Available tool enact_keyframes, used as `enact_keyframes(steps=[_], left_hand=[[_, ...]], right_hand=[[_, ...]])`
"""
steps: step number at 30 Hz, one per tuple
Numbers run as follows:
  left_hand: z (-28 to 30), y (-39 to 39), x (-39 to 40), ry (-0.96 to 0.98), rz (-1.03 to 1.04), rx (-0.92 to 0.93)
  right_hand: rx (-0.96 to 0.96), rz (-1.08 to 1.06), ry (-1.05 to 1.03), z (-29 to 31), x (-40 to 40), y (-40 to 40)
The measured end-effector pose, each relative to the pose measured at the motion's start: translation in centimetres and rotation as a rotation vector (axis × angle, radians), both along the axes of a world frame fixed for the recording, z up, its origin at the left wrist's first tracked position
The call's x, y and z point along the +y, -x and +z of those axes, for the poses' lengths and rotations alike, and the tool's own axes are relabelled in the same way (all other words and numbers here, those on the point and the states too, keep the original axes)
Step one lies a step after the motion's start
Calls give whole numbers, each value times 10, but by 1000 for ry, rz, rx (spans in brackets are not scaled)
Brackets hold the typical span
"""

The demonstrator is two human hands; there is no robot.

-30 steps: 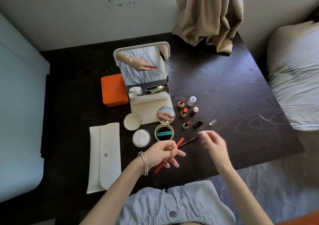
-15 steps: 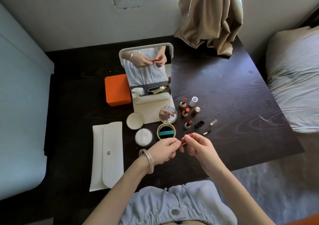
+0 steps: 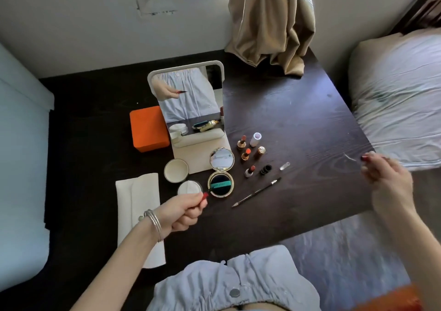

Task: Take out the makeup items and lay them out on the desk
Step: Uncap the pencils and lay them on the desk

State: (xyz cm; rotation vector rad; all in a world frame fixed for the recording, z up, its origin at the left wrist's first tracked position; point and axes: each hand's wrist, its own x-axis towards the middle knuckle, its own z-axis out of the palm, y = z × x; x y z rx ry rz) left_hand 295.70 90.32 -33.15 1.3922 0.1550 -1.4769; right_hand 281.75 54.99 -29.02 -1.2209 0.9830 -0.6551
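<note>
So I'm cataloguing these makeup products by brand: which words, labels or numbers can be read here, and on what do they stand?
No text here can be read.
Teal band across the puff in the open gold compact: it carries some lettering, too small and blurred to read.
Lipsticks, black pencil, white pouch and orange box: no marking shows.
</note>
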Motion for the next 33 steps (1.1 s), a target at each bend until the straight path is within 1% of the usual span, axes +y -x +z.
enact_keyframes(steps=[3,5,6,8,10,11,13,15,19,21,24,29,33], left_hand=[[1,-2,-36,-6,-55,-133],[5,-1,-64,19,-150,-142],[6,0,-75,35,-185,-138],[4,2,-88,65,-202,-143],[1,4,-97,81,-197,-140],[0,5,-101,94,-199,-131],[-4,9,-107,127,-208,-104],[-8,13,-110,147,-203,-94],[-18,18,-110,195,-223,-97],[-22,20,-109,175,-221,-116],[-26,22,-107,153,-221,-117],[-30,21,-109,146,-207,-80],[-32,18,-113,140,-229,-104]], right_hand=[[146,291,-7,-24,18,-12],[182,446,-57,-45,39,-20],[189,491,-81,-54,47,-23],[207,541,-63,-68,55,-27],[210,534,11,-78,57,-30],[222,498,81,-83,55,-31],[255,375,184,-94,50,-32],[286,246,225,-108,41,-34],[409,89,320,-136,27,-37],[482,83,338,-151,23,-39],[562,152,358,-170,21,-43],[665,102,366,-173,14,-51],[706,89,345,-174,11,-53]])
